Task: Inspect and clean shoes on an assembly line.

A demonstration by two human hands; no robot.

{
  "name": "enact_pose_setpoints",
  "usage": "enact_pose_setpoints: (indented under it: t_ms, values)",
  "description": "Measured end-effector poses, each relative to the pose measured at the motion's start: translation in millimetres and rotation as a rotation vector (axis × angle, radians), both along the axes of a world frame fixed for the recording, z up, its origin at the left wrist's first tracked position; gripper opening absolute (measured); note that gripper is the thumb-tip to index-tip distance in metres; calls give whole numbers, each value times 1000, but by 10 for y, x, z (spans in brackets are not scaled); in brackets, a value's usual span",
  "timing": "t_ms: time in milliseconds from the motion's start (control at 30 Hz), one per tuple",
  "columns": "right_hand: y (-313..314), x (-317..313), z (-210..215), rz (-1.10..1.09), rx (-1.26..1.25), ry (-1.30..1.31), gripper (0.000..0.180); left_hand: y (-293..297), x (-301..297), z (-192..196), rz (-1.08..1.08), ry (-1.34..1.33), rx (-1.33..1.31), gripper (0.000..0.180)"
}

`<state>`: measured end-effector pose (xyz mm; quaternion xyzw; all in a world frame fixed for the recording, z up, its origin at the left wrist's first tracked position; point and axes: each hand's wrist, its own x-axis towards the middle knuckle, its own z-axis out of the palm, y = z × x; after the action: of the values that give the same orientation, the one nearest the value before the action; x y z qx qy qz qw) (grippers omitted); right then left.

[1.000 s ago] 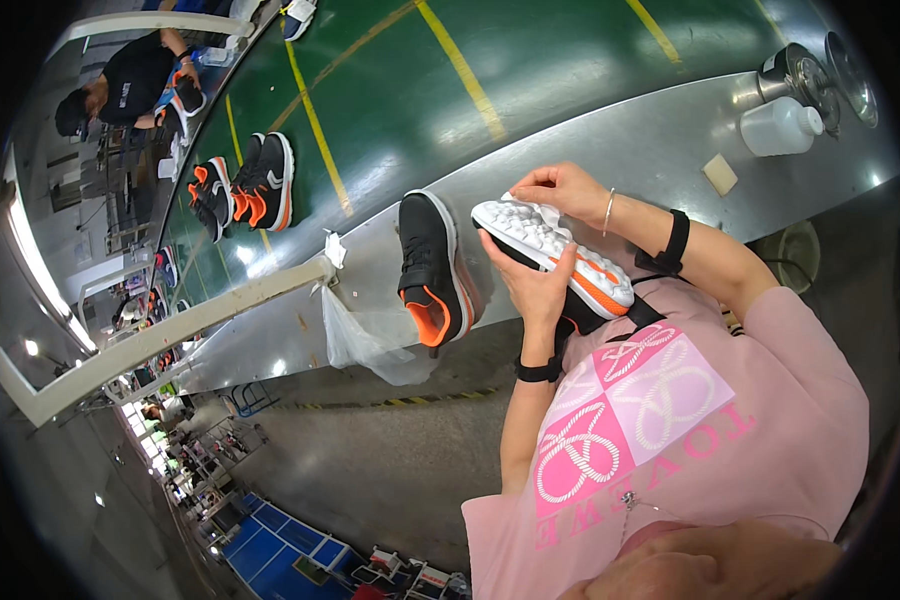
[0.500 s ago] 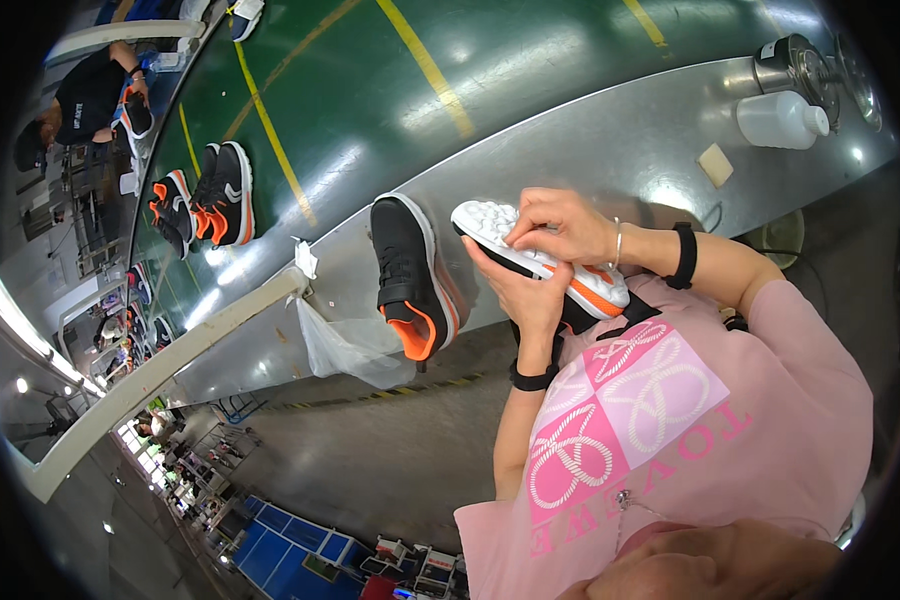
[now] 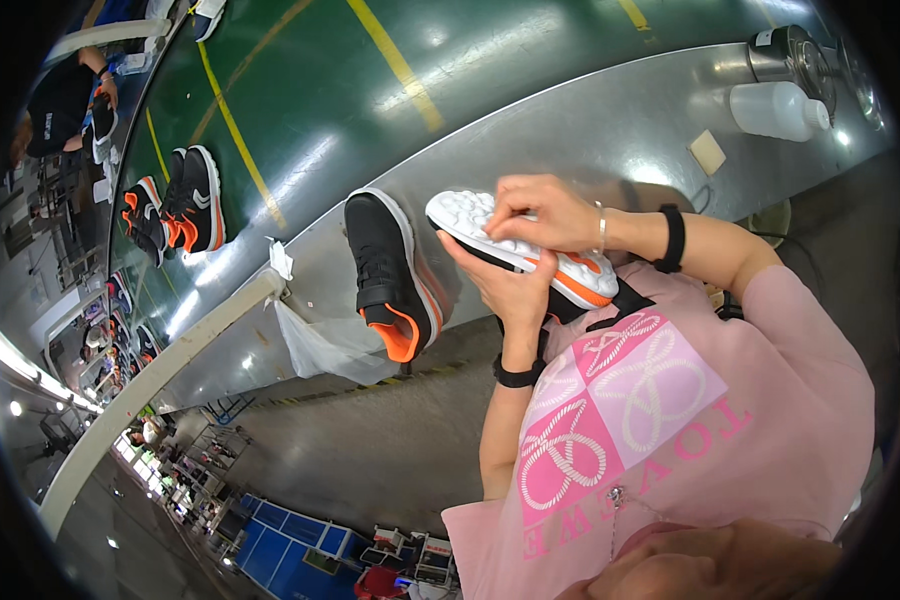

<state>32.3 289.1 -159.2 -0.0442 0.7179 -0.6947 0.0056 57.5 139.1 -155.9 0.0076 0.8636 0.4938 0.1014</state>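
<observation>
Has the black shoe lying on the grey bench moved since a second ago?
No. The black shoe lies at the same spot against the bench edge and plastic bag; only the camera shifted.

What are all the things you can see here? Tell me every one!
held shoe: 1, black with white and orange sole, sole up, in both hands
shoe on belt edge: 1, black and orange, left of the hands
shoes on belt: several, black and orange, far left
belt: 1, green with yellow lines, top
bottle: 1, white, lying top right
metal can: 1, silver, above the bottle
pad: 1, tan, on the grey ledge
plastic bag: 1, clear, hanging below the ledge
co-worker: 1, dark top, far left
left hand: under the shoe
right hand: on the sole
</observation>
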Motion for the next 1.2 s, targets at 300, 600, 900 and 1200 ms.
enact_pose_setpoints:
  t_ms: [300, 600, 900, 1200]
  values:
    - [58, -32, 28, 32, 44, -22, 11, -4, -17, -2, 0, -10, -17, 128]
    - [-122, -275, 11, -36, -19, -33, 11, 16, -27, -4, -8, -34, -58, 128]
    - [19, -48, 82, 18, 59, 135, 8, 4, -19, 32, -27, 26, -49, 129]
    - [102, -39, 86, 29, 108, 112, 8, -23, -8, -18, -43, 9, -55, 130]
